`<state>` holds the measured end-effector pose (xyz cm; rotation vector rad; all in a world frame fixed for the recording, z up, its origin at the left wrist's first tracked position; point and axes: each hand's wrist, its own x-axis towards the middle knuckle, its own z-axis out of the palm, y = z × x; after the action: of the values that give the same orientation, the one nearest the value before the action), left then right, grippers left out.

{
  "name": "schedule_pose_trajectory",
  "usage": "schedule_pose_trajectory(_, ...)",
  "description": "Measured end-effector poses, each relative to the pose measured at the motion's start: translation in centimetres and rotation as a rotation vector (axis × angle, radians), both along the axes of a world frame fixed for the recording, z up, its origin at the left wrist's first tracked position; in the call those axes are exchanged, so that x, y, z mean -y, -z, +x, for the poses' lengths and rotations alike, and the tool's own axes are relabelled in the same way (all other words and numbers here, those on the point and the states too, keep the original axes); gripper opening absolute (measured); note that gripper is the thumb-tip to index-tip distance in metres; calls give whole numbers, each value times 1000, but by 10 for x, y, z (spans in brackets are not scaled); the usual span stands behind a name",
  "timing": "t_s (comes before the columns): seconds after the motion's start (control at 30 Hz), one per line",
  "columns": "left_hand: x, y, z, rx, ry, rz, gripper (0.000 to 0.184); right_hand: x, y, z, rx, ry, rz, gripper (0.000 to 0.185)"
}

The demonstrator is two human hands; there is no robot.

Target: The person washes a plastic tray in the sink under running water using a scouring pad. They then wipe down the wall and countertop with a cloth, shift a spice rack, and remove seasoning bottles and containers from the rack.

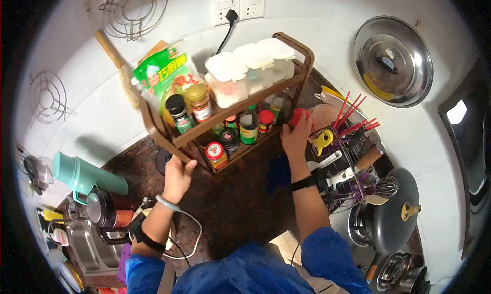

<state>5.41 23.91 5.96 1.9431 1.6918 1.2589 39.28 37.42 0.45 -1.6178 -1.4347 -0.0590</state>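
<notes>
A brown two-tier spice rack [240, 106] stands at an angle on the dark counter. My left hand [177, 180] grips its lower left end, thumb raised and fingertips partly hidden. My right hand [296, 138] is closed around the lower right end, beside a red object [298, 116] that I cannot make out fully. On the upper tier are white-lidded seasoning boxes [226, 79], a green seasoning bag [162, 74], a black-capped jar [179, 112] and a gold-lidded jar [198, 102]. Below sit a red-lidded jar [216, 155], a dark-lidded jar [228, 139] and several other jars.
Right of the rack, a utensil holder [353, 179] carries red chopsticks [349, 110], knives and a whisk [386, 187]. A dark pan lid [394, 217] stands nearby. To the left are a mint thermos [89, 176], a kettle [105, 209], a white cable [198, 232] and a sink [92, 250].
</notes>
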Motion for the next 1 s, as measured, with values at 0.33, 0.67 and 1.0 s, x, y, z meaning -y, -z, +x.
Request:
schedule_pose_trajectory(0.33, 79, 6, -23, -39, -77, -29, 20, 5, -18, -23, 84, 36, 83, 76)
schedule_pose_trajectory(0.67, 145, 20, -46, 231, -186, -175, 17, -14, -25, -55, -330, -290, -152, 47)
schedule_pose_trajectory(1.0, 188, 30, -89, 217, -253, -132, 25, 34, -28, -108, -348, -384, -143, 35)
